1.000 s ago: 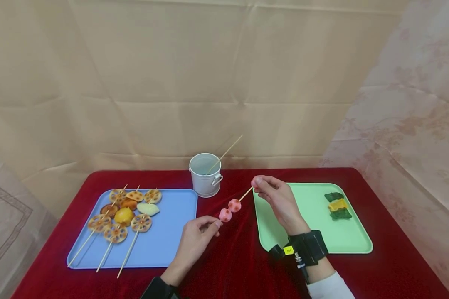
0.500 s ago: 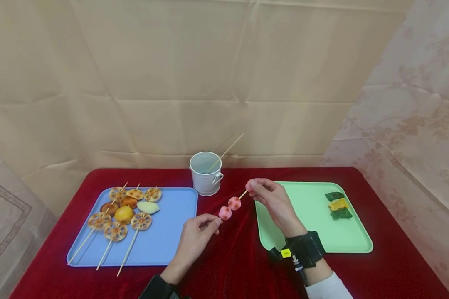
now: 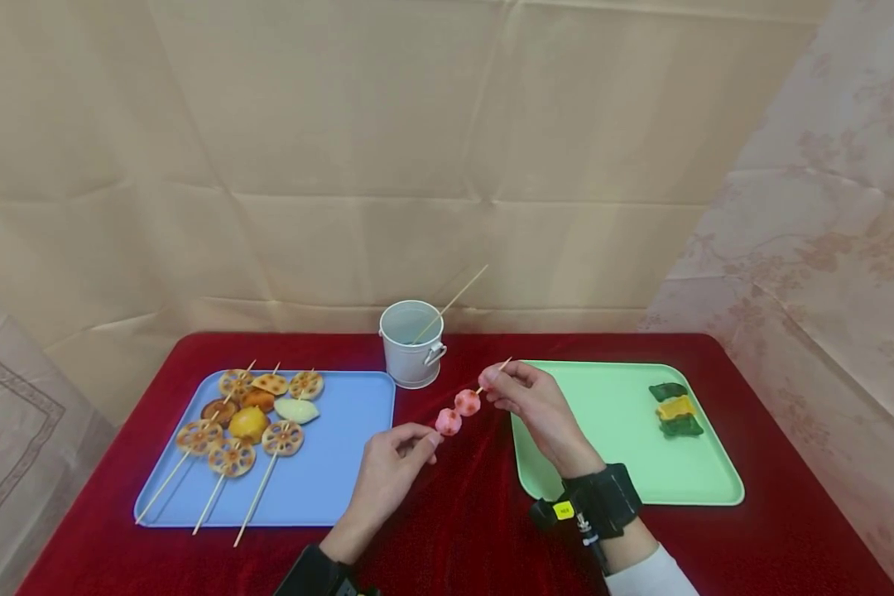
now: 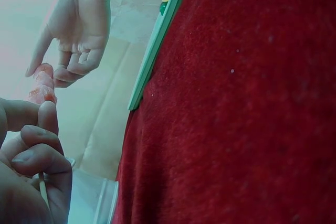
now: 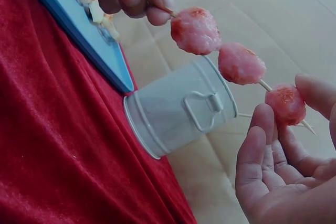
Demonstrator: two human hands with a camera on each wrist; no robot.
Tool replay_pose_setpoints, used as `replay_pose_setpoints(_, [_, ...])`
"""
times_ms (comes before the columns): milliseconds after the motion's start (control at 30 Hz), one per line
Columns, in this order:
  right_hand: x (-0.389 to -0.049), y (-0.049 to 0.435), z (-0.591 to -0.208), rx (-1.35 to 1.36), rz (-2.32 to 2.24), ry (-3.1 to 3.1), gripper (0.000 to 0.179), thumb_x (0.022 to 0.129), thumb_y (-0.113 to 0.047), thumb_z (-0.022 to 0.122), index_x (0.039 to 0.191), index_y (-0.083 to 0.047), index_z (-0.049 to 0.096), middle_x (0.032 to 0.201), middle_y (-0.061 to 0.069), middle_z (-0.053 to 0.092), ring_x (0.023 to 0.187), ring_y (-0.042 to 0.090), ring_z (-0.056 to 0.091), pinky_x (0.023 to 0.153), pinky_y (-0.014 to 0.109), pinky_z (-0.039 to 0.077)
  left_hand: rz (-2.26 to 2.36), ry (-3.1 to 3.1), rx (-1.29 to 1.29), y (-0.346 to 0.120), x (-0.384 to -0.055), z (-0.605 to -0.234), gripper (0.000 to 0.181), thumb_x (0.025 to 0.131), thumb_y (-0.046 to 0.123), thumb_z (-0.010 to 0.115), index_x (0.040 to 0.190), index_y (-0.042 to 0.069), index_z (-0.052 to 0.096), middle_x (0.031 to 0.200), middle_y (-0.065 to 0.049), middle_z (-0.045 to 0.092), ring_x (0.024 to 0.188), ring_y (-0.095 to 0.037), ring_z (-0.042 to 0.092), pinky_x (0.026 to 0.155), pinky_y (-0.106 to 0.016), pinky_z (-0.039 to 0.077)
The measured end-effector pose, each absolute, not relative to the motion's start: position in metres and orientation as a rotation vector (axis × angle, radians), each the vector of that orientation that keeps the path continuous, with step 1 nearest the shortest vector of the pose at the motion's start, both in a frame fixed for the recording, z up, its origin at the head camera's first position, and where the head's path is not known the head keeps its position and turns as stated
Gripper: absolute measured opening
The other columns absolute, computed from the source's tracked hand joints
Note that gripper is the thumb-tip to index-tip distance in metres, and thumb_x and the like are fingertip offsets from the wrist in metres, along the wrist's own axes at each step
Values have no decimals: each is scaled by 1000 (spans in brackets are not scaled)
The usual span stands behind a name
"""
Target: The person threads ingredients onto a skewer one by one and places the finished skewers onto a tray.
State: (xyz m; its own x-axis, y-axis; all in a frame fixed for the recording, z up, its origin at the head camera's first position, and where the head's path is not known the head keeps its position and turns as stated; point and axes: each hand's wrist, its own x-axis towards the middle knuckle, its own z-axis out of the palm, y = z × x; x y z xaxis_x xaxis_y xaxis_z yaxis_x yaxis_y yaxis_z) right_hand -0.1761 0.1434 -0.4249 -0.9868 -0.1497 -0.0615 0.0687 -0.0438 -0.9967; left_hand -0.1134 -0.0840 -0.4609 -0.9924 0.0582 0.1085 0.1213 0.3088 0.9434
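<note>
My left hand (image 3: 391, 468) pinches a bamboo skewer (image 5: 266, 85) just below two pink, browned meatballs threaded on it, the lower (image 3: 449, 422) close to the fingertips and the upper (image 3: 467, 403) beside it. At the skewer's far end my right hand (image 3: 536, 406) holds a third meatball (image 5: 286, 104) between thumb and fingers. The pointed tip sticks out past this third ball, and a short bare length of stick separates it from the other two. Part of the skewer's lower end shows under the curled left fingers in the left wrist view.
Left, a blue tray (image 3: 343, 463) bears several skewered pieces, including lotus root slices (image 3: 231, 458). A white bucket (image 3: 411, 364) with one leaning skewer (image 3: 458, 295) stands behind the hands. Right, a green tray (image 3: 588, 447) carries green and yellow pieces (image 3: 676, 409). Red cloth (image 3: 462, 530) covers the table.
The right hand has moved left and slightly down along the skewer with the third meatball, nearer the other two. The skewer's tip now shows beyond it. The left hand stays nearly still.
</note>
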Motion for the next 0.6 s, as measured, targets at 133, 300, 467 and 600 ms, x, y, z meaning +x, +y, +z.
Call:
replay_pose_setpoints(133, [-175,141,-425,-77,-2164,2057,30,98,-27,74,112,-1,67,103,12,74,103,40,65,91,41,56,-1802,-2501,-171,-84,-113,-460,10,97,14,71,96,7,79,70,2,67,62,-8,56,55,-22,40])
replay_pose_setpoints(300, [-173,138,-426,-81,-2142,2041,30,99,-23,72,116,0,66,102,10,75,95,28,68,92,42,56,-1790,-2517,-170,-84,-114,-459,11,97,14,71,97,7,79,70,2,67,61,-9,55,55,-22,39])
replay_pose_setpoints(467, [-172,137,-426,-98,-2126,2042,33,99,-26,72,118,0,64,101,9,75,92,22,69,94,45,55,-1785,-2520,-168,-85,-114,-459,11,97,14,71,97,7,79,70,2,67,60,-9,53,54,-22,38])
replay_pose_setpoints(600, [-173,137,-427,-103,-2142,2026,33,99,-26,72,117,1,64,100,8,75,89,19,68,92,42,56,-1735,-2524,-198,-85,-113,-459,9,97,13,72,97,9,79,72,4,66,61,-8,52,55,-22,39])
